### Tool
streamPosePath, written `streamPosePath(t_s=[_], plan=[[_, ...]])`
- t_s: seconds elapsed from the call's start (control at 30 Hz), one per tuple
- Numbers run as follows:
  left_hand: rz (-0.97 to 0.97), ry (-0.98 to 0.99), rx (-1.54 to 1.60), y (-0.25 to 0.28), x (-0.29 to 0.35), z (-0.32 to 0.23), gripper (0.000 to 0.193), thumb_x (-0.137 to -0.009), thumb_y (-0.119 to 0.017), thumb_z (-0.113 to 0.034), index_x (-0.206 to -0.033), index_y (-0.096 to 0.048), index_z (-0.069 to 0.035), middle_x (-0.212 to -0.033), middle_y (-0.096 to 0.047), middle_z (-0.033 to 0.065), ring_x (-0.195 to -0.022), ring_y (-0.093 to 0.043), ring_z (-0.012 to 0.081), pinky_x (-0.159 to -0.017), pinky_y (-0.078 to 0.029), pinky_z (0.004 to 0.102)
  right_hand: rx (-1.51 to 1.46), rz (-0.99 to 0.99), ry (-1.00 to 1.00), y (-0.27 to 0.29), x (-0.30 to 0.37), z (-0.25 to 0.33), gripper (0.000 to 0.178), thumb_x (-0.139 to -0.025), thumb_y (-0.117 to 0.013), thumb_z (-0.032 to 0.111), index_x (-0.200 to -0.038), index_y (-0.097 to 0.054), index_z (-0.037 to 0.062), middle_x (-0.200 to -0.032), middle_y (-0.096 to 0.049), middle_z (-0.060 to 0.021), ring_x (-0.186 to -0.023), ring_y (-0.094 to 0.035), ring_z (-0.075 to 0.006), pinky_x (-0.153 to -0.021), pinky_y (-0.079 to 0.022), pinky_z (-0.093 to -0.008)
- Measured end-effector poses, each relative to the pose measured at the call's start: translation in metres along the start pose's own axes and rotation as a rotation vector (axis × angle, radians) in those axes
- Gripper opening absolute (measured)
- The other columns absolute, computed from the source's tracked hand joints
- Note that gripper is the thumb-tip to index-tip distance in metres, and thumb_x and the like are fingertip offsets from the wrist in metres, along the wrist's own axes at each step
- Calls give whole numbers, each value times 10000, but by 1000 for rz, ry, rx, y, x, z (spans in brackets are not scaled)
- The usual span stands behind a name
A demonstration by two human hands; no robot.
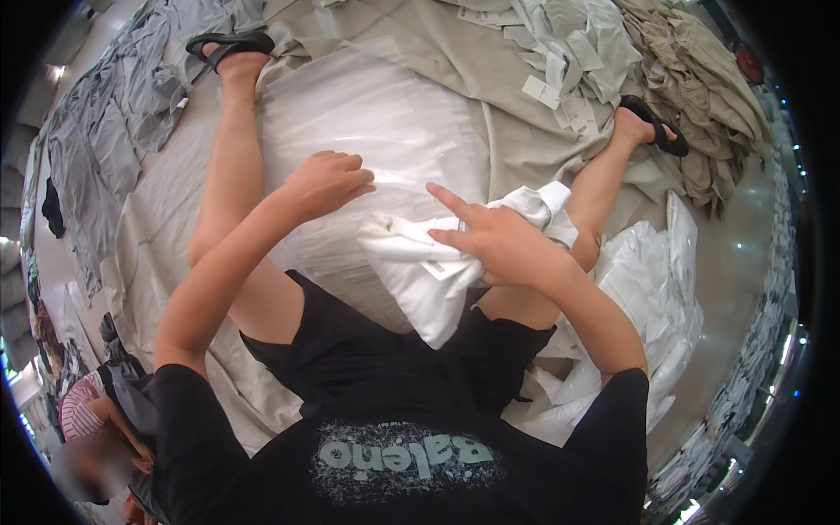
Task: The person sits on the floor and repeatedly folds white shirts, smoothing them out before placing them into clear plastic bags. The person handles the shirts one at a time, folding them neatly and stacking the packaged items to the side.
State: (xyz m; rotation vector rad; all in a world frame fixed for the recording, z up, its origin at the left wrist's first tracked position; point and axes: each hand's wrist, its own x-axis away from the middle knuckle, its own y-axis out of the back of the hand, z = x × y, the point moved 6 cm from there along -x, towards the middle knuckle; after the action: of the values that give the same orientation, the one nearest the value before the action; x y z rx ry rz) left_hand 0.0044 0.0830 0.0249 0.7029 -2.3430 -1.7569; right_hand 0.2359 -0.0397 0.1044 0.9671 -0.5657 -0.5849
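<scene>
I sit on the floor with my legs spread. My right hand (490, 245) grips a folded white garment (429, 276) that lies over my right thigh, forefinger stretched out to the left. A paper tag hangs on the garment under that hand. My left hand (325, 182) rests with curled fingers on a stack of clear plastic bags (385, 122) between my legs; whether it pinches a bag I cannot tell.
A beige cloth (490, 96) covers the floor. Grey garments (105, 114) lie at the left, tagged pale garments (569, 44) and khaki ones (700, 87) at the far right. A heap of white bagged pieces (647, 289) sits by my right side. Another person (87, 420) crouches lower left.
</scene>
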Motion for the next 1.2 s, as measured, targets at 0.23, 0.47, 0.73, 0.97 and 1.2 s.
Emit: streamPosePath(t_s=[0.23, 0.47, 0.73, 0.97, 1.2], plan=[[83, 16, 220, 15, 23, -29, 196, -948, -826, -237, -1099, -785, -119, -808, -639, 55, -801, -660, 289, -750, -536, 424, 150, 25, -62, -22, -13, 0, 658, -698, -786, -23, -1350, -721, 44, -1663, -491, -167, -959, -729, -286, -741, -634, -413], [51, -50, 193, 2, 24, -53, 159, -962, -804, -210, -1090, -793, -116, -810, -635, 43, -796, -654, 263, -748, -543, 409, 35, 81, -112, -30, -12, 7, 674, -714, -766, -27, -1380, -685, 42, -1614, -530, -115, -1059, -720, -333, -823, -630, -448], [74, -96, 144, 9, 38, -65, 99, -951, -804, -182, -1003, -774, -103, -832, -619, 23, -835, -636, 234, -774, -543, 407, 27, 94, -116, -41, -7, 9, 613, -751, -766, -1, -1358, -681, 21, -1506, -628, -88, -1070, -725, -319, -871, -622, -453], [131, 22, 249, 19, 39, -62, 105, -962, -787, -168, -1016, -782, -78, -899, -688, 65, -901, -677, 289, -807, -555, 423, 49, 78, -121, -39, 5, 10, 603, -765, -762, 4, -1362, -676, 19, -1476, -634, -83, -1090, -719, -313, -877, -621, -442], [184, 238, 579, -19, -20, -97, 156, -991, -728, -137, -1075, -792, -24, -959, -783, 160, -892, -735, 361, -811, -582, 449, 147, 83, -13, -45, -8, 23, 644, -733, -825, 42, -1357, -668, 3, -1271, -665, -106, -954, -722, -280, -796, -626, -421]])
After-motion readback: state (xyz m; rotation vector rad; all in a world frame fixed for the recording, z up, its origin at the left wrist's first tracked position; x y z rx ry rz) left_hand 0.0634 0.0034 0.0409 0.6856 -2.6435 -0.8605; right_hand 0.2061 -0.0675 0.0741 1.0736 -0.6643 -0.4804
